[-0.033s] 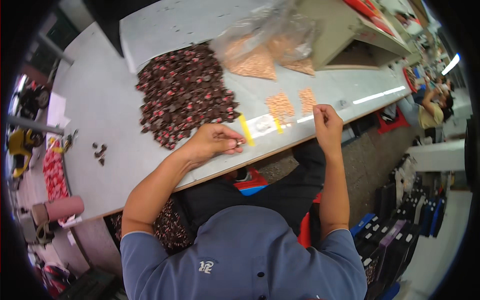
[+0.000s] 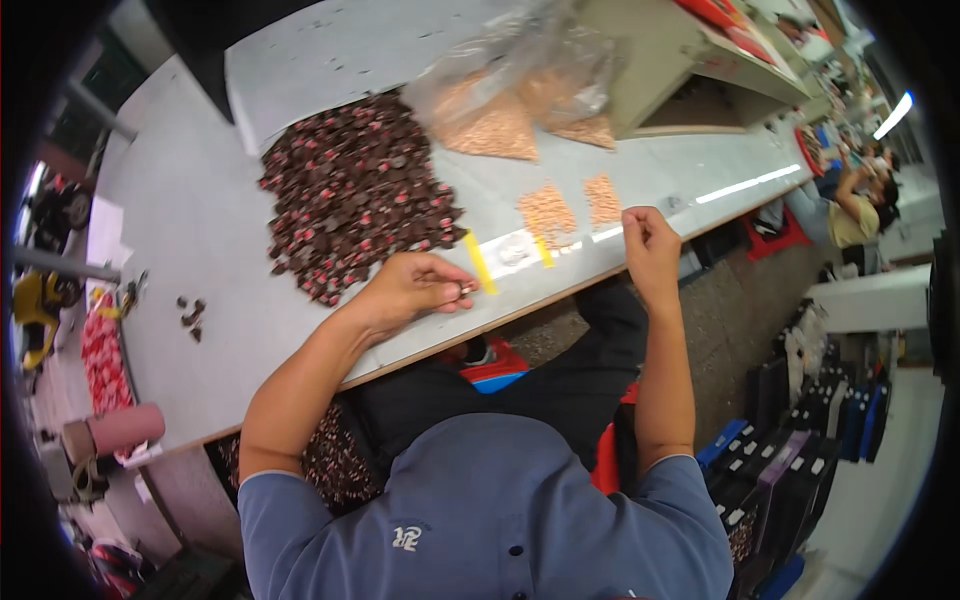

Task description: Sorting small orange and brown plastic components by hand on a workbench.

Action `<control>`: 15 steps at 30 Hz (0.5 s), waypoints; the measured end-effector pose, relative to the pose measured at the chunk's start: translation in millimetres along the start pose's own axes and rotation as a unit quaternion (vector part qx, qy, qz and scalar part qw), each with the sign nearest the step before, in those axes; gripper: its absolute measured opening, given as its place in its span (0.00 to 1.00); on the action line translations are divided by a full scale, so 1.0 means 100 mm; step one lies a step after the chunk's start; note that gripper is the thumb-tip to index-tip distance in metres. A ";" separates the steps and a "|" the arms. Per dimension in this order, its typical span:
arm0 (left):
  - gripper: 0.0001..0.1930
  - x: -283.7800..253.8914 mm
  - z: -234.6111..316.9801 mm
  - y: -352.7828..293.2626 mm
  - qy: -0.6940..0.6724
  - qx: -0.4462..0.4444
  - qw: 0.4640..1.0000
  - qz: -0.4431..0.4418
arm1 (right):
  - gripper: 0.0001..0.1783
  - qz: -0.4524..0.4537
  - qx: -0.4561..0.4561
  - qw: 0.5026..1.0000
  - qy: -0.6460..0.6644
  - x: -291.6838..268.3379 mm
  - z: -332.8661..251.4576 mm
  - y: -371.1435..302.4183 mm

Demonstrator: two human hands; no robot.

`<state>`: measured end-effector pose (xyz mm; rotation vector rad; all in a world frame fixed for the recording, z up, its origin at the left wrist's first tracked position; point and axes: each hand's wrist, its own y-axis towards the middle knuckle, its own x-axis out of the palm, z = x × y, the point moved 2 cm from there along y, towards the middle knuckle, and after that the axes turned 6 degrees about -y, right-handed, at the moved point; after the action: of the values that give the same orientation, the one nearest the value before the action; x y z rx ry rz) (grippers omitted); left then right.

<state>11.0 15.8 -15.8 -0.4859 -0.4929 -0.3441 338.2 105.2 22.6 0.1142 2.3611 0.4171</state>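
My left hand (image 2: 408, 290) is closed in a pinch above the front of the table, just left of a yellow strip (image 2: 480, 262). Between its thumb and fingertips is a small dark piece with a light spot, its exact kind too small to make out. Behind it spreads a broad heap of dark brown pieces (image 2: 350, 200) with pink-red spots. My right hand (image 2: 652, 250) is raised at the table edge, thumb and fingers pressed together; whatever they may hold is hidden. Nearest to it lie two patches of small tan pieces (image 2: 548, 214). A small clear item (image 2: 515, 249) sits between the yellow strips.
Clear plastic bags of tan pieces (image 2: 490, 125) stand behind the patches, beside a beige open-fronted box (image 2: 690, 80). A few loose dark pieces (image 2: 191, 318) lie at the left. A pink bottle (image 2: 128, 428) is by the left edge. Another person (image 2: 858, 215) sits far right.
The table and everything on it have shifted slightly left in view. Both hands keep the same pinched pose.
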 end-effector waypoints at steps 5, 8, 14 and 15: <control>0.14 0.02 0.04 -0.03 -0.012 -0.005 1.000 0.000 | 0.03 -0.057 -0.027 0.977 -0.203 -0.05 0.14 0.09; 0.13 0.05 0.05 -0.01 -0.015 -0.013 1.000 0.012 | 0.04 -0.091 -0.034 0.972 -0.212 0.02 0.07 0.06; 0.12 0.06 0.05 -0.01 -0.013 -0.005 1.000 0.001 | 0.07 -0.094 0.009 0.971 -0.220 0.15 -0.01 0.05; 0.12 0.06 0.05 -0.01 -0.009 -0.009 1.000 0.003 | 0.08 -0.087 0.022 0.968 -0.233 0.16 0.00 0.05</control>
<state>13.6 16.3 -7.8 -0.5083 -0.5057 -0.3388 326.1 112.9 13.9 0.0215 1.8963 0.2227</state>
